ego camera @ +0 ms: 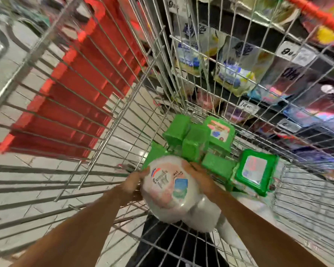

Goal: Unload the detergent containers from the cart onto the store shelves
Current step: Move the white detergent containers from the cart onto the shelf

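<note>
Both hands are gripping a white detergent jug [167,187], the left hand [132,183] pressing on its left flank and the right hand [198,173] on its right, probably because the rounded body is bulky and slippery enough to need two palms; the jug is being held inside the wire cart [96,143], low and near the close end, label upward; just beyond it green containers [196,139] are lying packed together on the cart floor, seemingly waiting their turn; past the far mesh the store shelves [262,87] are standing close, already carrying pouches, so the lift out looks short.
</note>
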The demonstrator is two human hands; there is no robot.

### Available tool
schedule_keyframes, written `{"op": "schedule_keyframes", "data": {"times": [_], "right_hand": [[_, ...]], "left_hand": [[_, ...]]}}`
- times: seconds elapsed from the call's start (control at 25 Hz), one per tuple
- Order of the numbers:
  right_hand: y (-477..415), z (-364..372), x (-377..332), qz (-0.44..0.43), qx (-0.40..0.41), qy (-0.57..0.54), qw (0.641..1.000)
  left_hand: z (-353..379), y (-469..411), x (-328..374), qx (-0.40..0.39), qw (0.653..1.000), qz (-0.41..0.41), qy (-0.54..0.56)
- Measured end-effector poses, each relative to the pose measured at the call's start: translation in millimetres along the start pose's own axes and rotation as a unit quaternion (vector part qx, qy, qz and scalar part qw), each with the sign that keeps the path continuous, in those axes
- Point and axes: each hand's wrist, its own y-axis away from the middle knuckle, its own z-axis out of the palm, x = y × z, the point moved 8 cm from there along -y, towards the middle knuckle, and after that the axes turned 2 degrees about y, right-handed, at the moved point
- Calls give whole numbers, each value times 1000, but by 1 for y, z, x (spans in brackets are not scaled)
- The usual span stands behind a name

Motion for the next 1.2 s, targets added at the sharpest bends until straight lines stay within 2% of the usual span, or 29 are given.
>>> {"op": "schedule_keyframes", "data": {"times": [0.16,0.24,0.44,0.52,0.64,0.76,0.92,1.08,1.2], "right_hand": [[18,-28,-3,-34,60,-90,994],[26,-37,-1,-58,77,-105,990],[27,-37,-6,-46,35,-44,997],[25,-38,-2,-40,46,-46,997],[25,-38,3,-37,60,-92,993],[29,-34,0,-51,35,-110,992],[50,-32,-17,-79,60,-140,985],[88,-33,-71,-143,88,-158,973],[134,-33,-109,-219,99,-152,959]], "left_hand": [[22,-2,33,-15,991,128,-24],[34,-8,44,-27,987,158,-27],[38,-26,31,-53,988,145,6],[43,-34,11,-101,989,101,33],[61,-40,1,-162,979,87,82],[68,-36,12,-144,983,111,28],[70,-12,42,-99,984,148,-22],[84,47,94,-100,968,225,-41],[94,106,132,-118,943,300,-87]]}}
